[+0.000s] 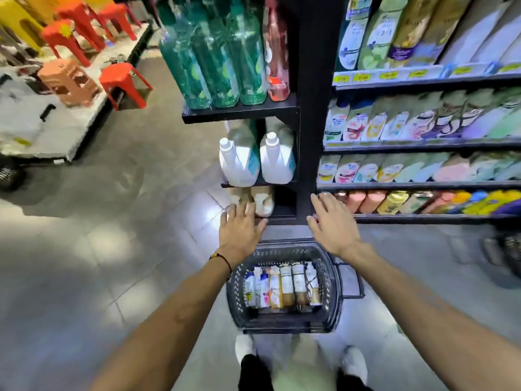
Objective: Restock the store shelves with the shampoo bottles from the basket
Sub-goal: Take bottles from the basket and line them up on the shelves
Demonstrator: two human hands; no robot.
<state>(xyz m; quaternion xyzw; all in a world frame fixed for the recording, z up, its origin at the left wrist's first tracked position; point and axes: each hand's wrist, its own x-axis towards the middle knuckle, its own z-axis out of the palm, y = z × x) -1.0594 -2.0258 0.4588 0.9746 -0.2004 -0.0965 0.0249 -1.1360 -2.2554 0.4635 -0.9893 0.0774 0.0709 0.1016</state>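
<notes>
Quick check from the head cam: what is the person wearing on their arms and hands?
Both forearms are bare, with no sleeves in view and no gloves. The left hand has a thin dark cord bracelet with a small yellow bead at the wrist. The right hand shows nothing worn.

Both forearms are bare, without sleeves. The left wrist wears a thin dark cord bracelet (224, 259) with a small yellow bead. Below the basket (332, 300): white shoes (244, 348), black trouser legs.
</notes>
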